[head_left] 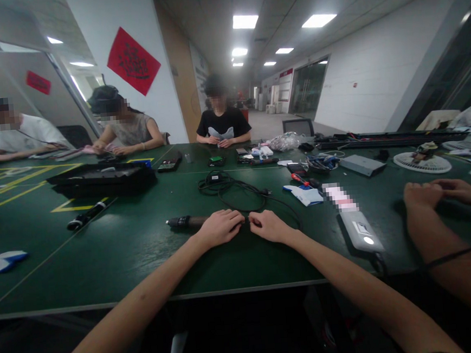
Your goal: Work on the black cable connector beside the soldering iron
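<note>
A dark cylindrical electric screwdriver lies on the green table, its tip pointing left. My left hand is wrapped round its right end. Just to the right, my right hand is closed in a pinch, its fingertips close to that same end; a small dark piece shows between the hands, and what the right fingers hold is too small to make out. Behind both hands lies a coiled black cable, with a strand running down past the right wrist.
A black tray and a black tool lie left. On the right are a grey device, blue-white gloves, a red-handled tool and a white fan grille. Another person's hands rest at far right; several people sit opposite.
</note>
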Demonstrator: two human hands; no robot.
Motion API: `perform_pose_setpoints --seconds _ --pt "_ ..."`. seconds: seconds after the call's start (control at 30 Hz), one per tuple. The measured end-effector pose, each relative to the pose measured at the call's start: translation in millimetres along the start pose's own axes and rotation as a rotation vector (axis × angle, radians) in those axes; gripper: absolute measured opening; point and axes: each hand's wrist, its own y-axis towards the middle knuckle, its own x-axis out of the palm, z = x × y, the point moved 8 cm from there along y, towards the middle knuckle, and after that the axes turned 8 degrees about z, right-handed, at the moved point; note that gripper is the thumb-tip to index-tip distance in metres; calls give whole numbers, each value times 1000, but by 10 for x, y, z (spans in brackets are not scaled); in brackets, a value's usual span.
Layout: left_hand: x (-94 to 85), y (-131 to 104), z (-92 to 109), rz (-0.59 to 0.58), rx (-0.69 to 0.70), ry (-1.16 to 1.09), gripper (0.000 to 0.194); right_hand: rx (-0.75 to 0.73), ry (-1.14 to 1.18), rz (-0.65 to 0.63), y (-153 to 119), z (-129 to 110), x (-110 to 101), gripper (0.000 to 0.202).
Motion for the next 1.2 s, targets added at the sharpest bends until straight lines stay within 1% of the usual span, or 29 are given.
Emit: perform_pose_setpoints --seconds 0.17,0.33,0.43,0.53,0.63,0.7,0.8,0.87,0.97,1.03,1.13,1.2 --pt "0 4 -55 4 -65 -1 18 0 5 -8 -4 -6 4 6" --pt "-14 2 3 9 -10 -8 20 4 -2 -2 -2 -17 -8 8" --pt "2 2 -23 4 -32 2 17 9 2 -17 3 -31 -12 8" --pt "-4 0 -42 9 -56 0 20 11 3 -25 7 -46 -22 8" --pt "-24 -5 -6 10 -21 -19 24 21 4 -29 6 -46 -25 7" --pt "-23 -7 11 0 0 -20 22 23 8 -33 5 -43 -19 6" --pt "-10 0 -17 -7 -25 -19 17 26 6 -27 5 -28 -12 5" --pt "-8 4 -31 0 -42 -28 18 32 2 -24 6 -12 -6 5" --pt "-15 2 -12 15 -22 -45 23 35 5 -23 5 -4 -3 5" --pt "-14 -1 2 15 -10 -50 21 28 10 -21 5 -13 -10 6" --pt "-4 1 -19 8 -43 -39 16 27 15 -27 3 -25 -18 7" --pt "-8 5 -33 16 -66 -33 18 37 16 -35 0 -24 -18 7"
